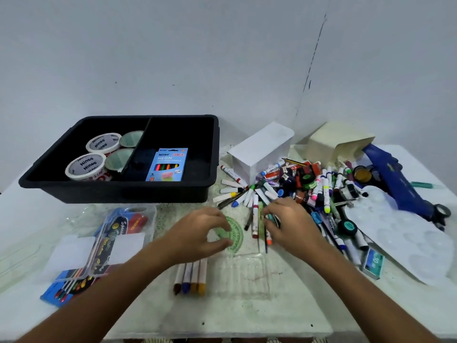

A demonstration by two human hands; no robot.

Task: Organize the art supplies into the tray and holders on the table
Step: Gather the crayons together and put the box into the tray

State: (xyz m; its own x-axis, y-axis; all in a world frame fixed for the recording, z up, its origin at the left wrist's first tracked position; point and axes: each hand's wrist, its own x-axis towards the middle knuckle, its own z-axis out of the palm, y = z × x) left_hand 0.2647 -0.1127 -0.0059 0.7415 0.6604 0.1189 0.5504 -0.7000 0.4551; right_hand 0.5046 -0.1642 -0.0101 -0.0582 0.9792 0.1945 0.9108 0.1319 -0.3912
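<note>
White tabletop (247,315) against a pale wall is seen, with a green translucent plastic protractor (231,231) lying flat near its middle, just in front of the black divided plastic tray (118,191). The protractor is pinched at its left edge by the left hand (200,233), thumb below and fingers above. Being thin, light, stiff and slick, it is judged best lifted by its rim, since a flat piece is hard to prise off the surface. Several slim markers (268,219) are grasped by the curled right hand (288,221) at the edge of the mixed pile of markers (319,194). A toppled cream square holder (338,144) lies behind the pile.
</note>
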